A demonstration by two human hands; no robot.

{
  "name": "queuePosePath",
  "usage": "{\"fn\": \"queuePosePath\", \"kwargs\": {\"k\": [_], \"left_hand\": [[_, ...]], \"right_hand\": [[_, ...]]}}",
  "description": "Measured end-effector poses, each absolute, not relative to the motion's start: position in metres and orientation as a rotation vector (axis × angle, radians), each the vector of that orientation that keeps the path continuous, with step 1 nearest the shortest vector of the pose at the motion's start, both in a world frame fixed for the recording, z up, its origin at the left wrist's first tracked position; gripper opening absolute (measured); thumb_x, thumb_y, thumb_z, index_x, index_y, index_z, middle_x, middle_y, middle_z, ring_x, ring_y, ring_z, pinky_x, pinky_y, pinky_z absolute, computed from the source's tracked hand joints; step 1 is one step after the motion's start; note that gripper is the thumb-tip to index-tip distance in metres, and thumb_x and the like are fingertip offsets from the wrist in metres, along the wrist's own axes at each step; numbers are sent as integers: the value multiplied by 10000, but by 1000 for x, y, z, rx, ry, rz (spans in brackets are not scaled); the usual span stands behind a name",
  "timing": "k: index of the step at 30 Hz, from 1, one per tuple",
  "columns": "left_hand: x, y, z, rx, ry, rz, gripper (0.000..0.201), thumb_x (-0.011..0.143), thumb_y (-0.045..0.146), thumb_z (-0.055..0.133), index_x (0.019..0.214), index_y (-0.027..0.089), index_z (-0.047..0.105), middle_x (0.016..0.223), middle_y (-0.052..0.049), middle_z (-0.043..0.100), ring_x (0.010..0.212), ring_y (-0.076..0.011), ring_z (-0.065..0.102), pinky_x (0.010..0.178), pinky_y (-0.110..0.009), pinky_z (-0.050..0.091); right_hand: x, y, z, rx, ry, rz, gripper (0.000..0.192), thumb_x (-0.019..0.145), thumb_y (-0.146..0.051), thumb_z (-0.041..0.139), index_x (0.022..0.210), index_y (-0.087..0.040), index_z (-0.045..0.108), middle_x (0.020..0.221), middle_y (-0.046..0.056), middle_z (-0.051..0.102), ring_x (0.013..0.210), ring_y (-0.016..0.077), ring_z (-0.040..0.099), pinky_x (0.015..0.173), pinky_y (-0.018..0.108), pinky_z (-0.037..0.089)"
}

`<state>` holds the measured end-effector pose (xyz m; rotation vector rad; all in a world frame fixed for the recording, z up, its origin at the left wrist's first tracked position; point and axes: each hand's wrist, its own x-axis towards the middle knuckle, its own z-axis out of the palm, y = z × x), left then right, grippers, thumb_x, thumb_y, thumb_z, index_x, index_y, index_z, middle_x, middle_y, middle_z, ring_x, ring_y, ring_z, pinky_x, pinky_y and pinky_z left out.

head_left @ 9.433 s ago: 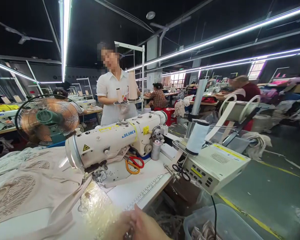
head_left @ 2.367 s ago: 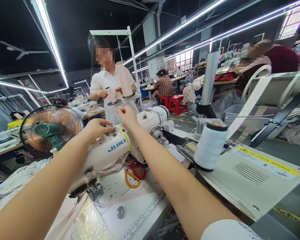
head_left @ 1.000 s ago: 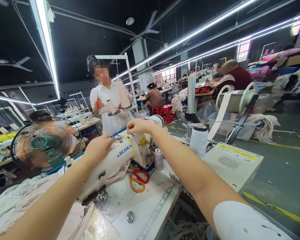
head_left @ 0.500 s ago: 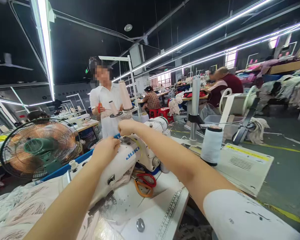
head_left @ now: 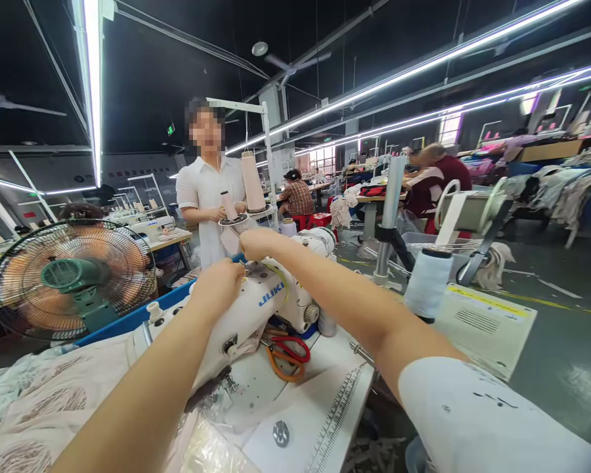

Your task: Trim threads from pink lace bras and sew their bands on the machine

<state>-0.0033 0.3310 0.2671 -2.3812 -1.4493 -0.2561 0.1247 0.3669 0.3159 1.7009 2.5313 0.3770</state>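
Observation:
Over the far top of a white sewing machine (head_left: 270,289) marked JUKI, both my hands are close together. My left hand (head_left: 220,284) is closed, its fingertips pinched beside a small metal part (head_left: 249,267) on the machine's top. Just beyond it, my right hand (head_left: 262,244) is curled with its fingertips turned away from me. Anything between the fingers is too small or hidden. Behind my hands stand a smaller pinkish thread cone (head_left: 229,207) and a tall one (head_left: 253,182) on a thread stand (head_left: 268,151). Pale lace-like fabric (head_left: 69,387) lies at the left.
Scissors with red and orange handles (head_left: 288,358) lie on the white table (head_left: 320,394), near a printed ruler. A caged fan (head_left: 69,279) stands left. A co-worker in white (head_left: 209,197) stands behind the machine. At right are a white thread spool (head_left: 427,282) and a metal post (head_left: 391,210).
My view has shifted slightly; both hands stay at the machine's top. The co-worker's hand, with something red-handled in it before, has lowered toward the cones, and the red handle no longer shows.

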Motion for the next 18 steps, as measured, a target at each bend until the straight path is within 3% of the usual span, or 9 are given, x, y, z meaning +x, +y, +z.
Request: {"fn": "queuePosePath", "kwargs": {"k": [6,10,18], "left_hand": [[-4,329,267,-2388,-1474,-259,321,887,200,388,981,206,695,950,-86,644,904,-217,625,746,-291,464],[-5,329,267,-2395,-1477,-284,250,891,184,437,933,181,684,948,-67,654,879,-188,621,737,-302,475],[-8,330,265,-2413,-1474,-286,192,913,215,471,943,149,649,957,-53,649,836,-158,606,760,-340,490]], "right_hand": [[137,340,311,1610,2501,408,364,707,-99,556,1038,-113,707,1032,154,703,954,276,645,718,294,471],[138,352,320,1600,2451,434,331,730,-74,519,984,-109,727,967,134,722,881,231,662,668,252,459],[132,336,305,1605,2519,500,336,721,-117,558,1018,-141,714,992,147,710,934,262,650,691,276,461]]}}
